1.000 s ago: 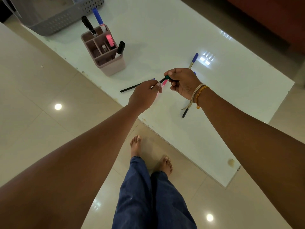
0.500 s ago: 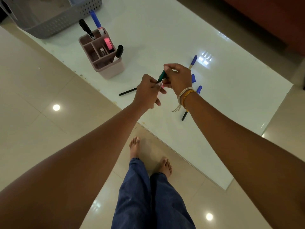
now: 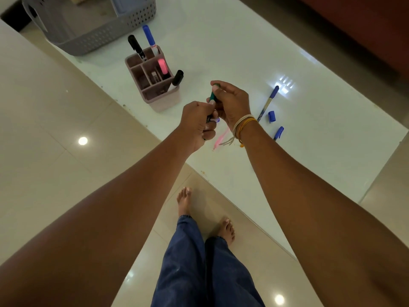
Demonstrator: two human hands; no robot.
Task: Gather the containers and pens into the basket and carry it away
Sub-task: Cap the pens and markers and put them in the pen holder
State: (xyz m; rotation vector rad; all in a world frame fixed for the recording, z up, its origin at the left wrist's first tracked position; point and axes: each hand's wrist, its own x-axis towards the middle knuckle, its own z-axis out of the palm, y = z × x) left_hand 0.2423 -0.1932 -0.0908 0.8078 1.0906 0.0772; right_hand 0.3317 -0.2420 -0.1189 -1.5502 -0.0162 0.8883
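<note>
Green pen [image 3: 213, 96] held in right grip [image 3: 230, 103]; left grip [image 3: 198, 122] clasps pens.

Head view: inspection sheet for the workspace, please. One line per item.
Surface: white glossy table, glare patch at its right.
Job's things: grey basket at the far corner; pink organiser holding markers; blue pen, two blue caps and a pink pen lying loose.
Clutter: nothing seen.
Grippers: left hand and right hand both grip pens, a green pen in the right.
Cables: nothing seen.
Surroundings: beige tiled floor, bare feet, blue trousers.
</note>
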